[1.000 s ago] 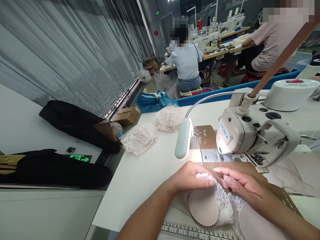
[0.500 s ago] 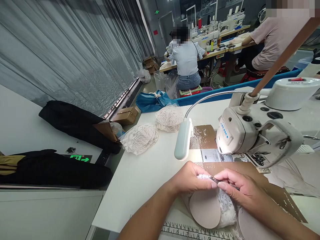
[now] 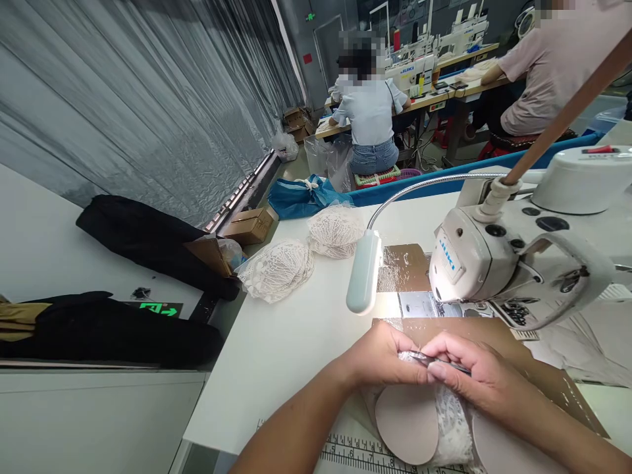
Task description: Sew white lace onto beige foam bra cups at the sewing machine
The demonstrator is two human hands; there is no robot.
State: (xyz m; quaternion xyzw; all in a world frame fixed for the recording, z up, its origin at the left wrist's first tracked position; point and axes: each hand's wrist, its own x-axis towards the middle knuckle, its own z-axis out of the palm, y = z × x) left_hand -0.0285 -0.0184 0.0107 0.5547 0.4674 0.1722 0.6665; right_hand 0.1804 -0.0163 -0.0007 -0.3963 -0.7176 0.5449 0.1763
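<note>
By the sewing table's (image 3: 276,342) near edge, the left hand (image 3: 388,357) pinches the padded lace bra (image 3: 407,424), presumably for steadiness, while the right hand (image 3: 467,368) grips a slim metal tool (image 3: 419,357) at its lace.

Glare from the lamp (image 3: 364,276) streaks the brown sheet (image 3: 409,266).

1. Slim metal tool (image 3: 419,357): partly hidden by right hand (image 3: 476,373); exact type cannot be told.
2. White lace (image 3: 453,428): upper part covered by left hand (image 3: 385,357).
3. Right-side beige cup (image 3: 503,449): partly behind right forearm (image 3: 548,421), cut by bottom edge.
4. Printed ruler scale (image 3: 355,455): partly behind left forearm (image 3: 306,409); finest marks illegible.
5. Near JUKI sewing machine (image 3: 467,257): runs past right edge.
6. Right co-worker (image 3: 563,79): head pixelated, cut by top edge.
</note>
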